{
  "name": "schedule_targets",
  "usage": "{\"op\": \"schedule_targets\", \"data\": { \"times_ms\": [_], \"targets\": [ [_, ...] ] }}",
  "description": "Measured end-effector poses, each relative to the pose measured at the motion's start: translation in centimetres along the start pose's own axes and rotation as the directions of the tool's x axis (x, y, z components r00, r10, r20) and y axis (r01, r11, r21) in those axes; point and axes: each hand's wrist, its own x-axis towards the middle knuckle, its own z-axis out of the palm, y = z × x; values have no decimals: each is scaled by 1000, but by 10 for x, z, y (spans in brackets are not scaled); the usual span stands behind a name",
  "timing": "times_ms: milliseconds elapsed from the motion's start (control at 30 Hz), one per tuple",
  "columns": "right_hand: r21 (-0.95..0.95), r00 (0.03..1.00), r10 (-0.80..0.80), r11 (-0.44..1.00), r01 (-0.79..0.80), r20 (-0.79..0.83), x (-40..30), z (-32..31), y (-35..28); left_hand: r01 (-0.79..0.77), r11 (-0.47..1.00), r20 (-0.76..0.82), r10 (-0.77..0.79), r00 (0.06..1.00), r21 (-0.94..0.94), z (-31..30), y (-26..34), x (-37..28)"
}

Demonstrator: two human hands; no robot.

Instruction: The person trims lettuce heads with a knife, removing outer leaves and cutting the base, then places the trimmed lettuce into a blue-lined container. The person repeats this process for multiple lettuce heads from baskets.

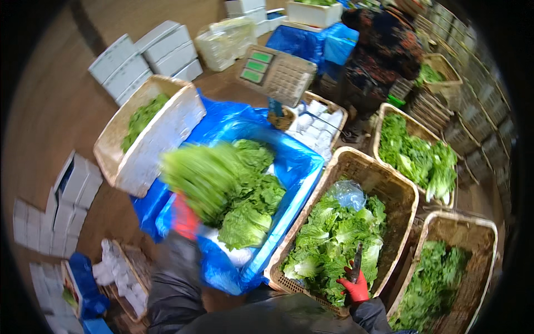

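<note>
My left hand, in a red glove, grips a leafy lettuce head, both blurred by motion. It is over a box lined with blue plastic film, where more green lettuce lies beside a white bundle. My right hand, also red-gloved, holds a knife, its blade pointing away from me. That hand is at the near end of a dirty plastic crate holding loose lettuce leaves and a crumpled clear plastic bag.
A foam box with greens rests on the film's left edge. Beyond stands a scale display before a crate of white packs. Crates of greens line the right. White boxes are stacked left; another person stands ahead.
</note>
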Motion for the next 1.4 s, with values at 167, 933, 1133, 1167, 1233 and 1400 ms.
{"op": "schedule_targets", "data": {
  "times_ms": [167,933,1133,1167,1233,1400],
  "targets": [
    [-568,984,-177,812,137,-16,4,-27,53,-209,927,-173,161,972,-313,91,79,84],
    [-379,110,-365,910,-169,-925,11,-519,32,356,666,421,-714,560,655,289,-37,-250],
    [-61,122,-110,936,346,-986,-3,-522,59,237,638,550,-760,345,733,348,-84,-268],
    [-90,71,-118,946,313,-990,-10,-520,54,219,663,610,-746,268,716,366,-91,-270],
    [-351,-363,-281,925,143,-888,-34,-516,48,73,719,708,-694,131,691,399,-81,-288],
    [-774,-70,-772,627,84,-632,-133,-354,-86,-173,895,904,-425,-46,411,412,-28,-272]
  ]
}}
